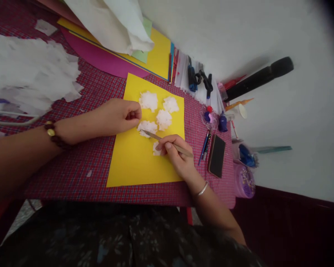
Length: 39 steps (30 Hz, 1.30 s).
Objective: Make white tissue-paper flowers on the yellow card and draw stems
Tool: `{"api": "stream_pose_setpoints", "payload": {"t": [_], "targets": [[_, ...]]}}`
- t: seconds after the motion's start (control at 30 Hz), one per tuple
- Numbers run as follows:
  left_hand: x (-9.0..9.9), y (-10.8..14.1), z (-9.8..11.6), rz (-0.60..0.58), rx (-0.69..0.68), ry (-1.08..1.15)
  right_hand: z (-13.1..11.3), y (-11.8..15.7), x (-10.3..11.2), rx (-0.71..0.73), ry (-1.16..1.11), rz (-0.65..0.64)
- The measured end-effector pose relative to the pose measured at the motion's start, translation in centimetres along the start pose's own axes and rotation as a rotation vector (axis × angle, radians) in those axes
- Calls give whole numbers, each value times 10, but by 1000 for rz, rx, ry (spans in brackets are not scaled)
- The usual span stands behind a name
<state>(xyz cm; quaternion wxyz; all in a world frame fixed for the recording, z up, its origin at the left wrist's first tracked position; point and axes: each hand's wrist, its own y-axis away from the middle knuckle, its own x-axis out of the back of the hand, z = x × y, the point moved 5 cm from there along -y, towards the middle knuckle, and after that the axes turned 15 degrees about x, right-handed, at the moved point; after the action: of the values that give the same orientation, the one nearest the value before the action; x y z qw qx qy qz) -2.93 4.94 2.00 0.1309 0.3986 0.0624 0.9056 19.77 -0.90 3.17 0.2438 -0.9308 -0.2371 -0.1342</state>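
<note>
A yellow sheet of paper lies on the table with several ragged white paper tufts on it. My right hand grips a tan pointed stick like a pen. Its tip touches the tuft left of centre. Partly covered by my right fingers is a smaller white tuft. My left hand rests at the sheet's left edge, fingers curled and closed beside the tufts; what they pinch, if anything, is hidden.
A big heap of white paper pieces spreads at the left. Coloured sheets and a white sheet lie at the back. To the right are scissors, a dark phone, pens and a purple tub, near the wall.
</note>
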Motion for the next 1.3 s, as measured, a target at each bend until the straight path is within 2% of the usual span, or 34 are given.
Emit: {"api": "stream_pose_setpoints", "payload": {"t": [0.23, 0.4, 0.47, 0.57, 0.7, 0.9, 1.1, 1.3], "targets": [[-5, -4, 2, -5, -58, -81, -10, 0, 4, 72, -14, 87], [-4, -5, 0, 43, -67, -64, -12, 1, -4, 106, 32, -24], [-4, -6, -2, 47, -72, -34, -14, 0, -5, 130, 86, -33], [-3, -7, -2, 24, -56, -16, -13, -1, -2, 116, 146, 6], [-1, -6, 0, -7, -8, 17, -16, -2, 1, 149, 64, 96], [2, -6, 1, -16, 4, 46, -20, 3, -5, 147, 124, -40], [3, -3, 3, -31, 29, 3, -8, 3, 4, 32, 142, 101], [3, -4, 3, -18, 21, 0, -9, 0, 3, 76, 48, 141]]}}
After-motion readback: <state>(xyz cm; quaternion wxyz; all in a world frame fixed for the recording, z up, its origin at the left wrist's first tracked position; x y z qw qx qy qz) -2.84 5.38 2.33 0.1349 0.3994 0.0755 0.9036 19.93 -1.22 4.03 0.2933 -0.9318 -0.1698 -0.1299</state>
